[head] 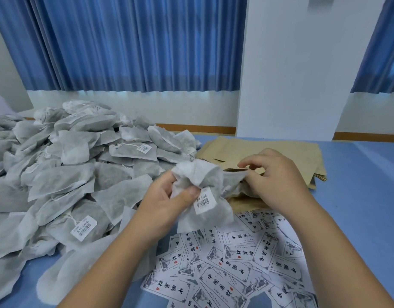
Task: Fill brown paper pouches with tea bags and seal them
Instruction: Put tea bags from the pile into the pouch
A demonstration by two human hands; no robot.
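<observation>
My left hand (167, 196) grips a crumpled white tea bag (202, 185) with a barcode tag, held just above the table's middle. My right hand (274, 176) is beside it, fingers pinching the mouth of a brown paper pouch (242, 202) that lies under both hands; one end of the tea bag reaches toward that opening. A flat stack of brown pouches (258, 152) lies just behind my right hand. A big heap of grey-white tea bags (69, 174) fills the table's left side.
Several printed white labels with black characters (231, 263) lie scattered in front of my hands. The table has a blue cover (358, 196), bare on the right. Blue curtains (125, 41) and a white pillar (303, 74) stand behind the table.
</observation>
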